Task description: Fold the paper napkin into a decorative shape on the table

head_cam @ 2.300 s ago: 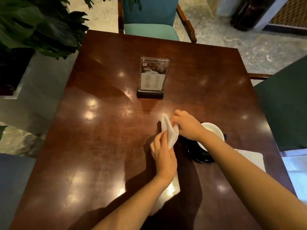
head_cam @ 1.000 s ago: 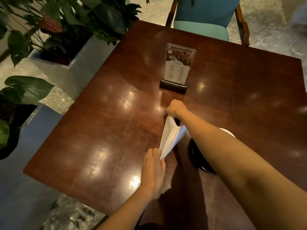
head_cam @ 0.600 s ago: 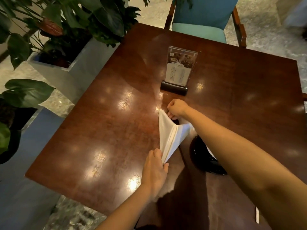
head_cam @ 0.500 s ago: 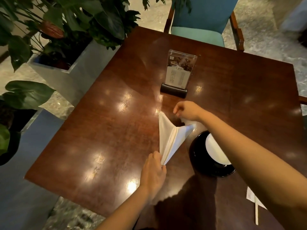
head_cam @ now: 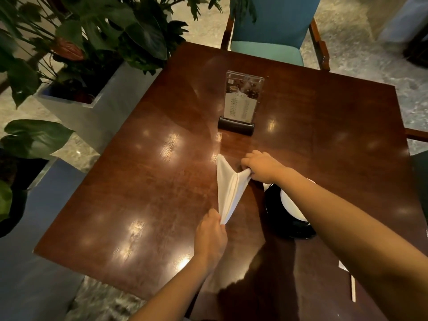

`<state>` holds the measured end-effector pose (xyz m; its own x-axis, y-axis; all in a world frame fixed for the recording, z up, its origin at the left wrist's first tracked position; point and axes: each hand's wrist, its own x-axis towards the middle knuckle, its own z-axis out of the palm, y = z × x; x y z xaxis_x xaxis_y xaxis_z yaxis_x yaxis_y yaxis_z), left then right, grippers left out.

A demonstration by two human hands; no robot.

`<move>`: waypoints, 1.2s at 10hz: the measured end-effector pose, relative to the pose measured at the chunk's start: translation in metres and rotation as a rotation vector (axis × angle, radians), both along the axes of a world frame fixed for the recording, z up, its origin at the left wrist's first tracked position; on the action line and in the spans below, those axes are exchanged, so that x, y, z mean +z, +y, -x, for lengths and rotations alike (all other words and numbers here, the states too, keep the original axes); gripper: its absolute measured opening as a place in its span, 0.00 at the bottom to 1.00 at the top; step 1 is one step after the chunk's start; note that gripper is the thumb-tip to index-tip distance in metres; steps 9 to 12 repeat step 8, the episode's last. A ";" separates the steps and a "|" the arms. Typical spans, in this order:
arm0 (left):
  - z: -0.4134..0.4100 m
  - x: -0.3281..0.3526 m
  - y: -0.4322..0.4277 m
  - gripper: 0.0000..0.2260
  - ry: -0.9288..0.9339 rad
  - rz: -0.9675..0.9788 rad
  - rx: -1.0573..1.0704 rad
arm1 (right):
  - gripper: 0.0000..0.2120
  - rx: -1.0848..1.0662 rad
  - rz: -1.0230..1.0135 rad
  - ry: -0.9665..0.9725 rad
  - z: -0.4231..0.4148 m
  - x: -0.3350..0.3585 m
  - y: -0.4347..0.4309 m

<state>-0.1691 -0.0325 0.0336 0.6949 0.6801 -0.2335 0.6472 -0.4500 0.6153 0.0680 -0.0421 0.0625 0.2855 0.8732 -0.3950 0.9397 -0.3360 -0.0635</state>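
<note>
A white paper napkin (head_cam: 228, 188), folded into a long narrow wedge, lies on the dark wooden table (head_cam: 150, 195). Its near tip is pinched by my left hand (head_cam: 209, 239). My right hand (head_cam: 261, 166) grips the right flap at the far end, pulling it sideways. The left flap ends in a free point toward the menu stand.
A clear menu stand (head_cam: 240, 105) on a black base stands at the table's middle. A black saucer with a white cup (head_cam: 289, 212) sits under my right forearm. A wrapped stick (head_cam: 352, 288) lies at the right. Potted plants (head_cam: 76, 42) stand left, a blue chair (head_cam: 266, 31) beyond.
My right hand has moved from the napkin's far tip to its right flap and spread it out. The left hand stays on the near tip. The camera shifted slightly.
</note>
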 end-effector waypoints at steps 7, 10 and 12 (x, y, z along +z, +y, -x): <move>-0.010 0.011 0.029 0.15 0.368 -0.012 -0.309 | 0.20 -0.427 0.080 0.078 0.031 0.037 -0.027; -0.011 0.018 0.036 0.16 0.456 0.004 -0.380 | 0.22 -0.389 -0.104 0.059 0.060 0.065 -0.058; -0.011 0.018 0.036 0.16 0.456 0.004 -0.380 | 0.22 -0.389 -0.104 0.059 0.060 0.065 -0.058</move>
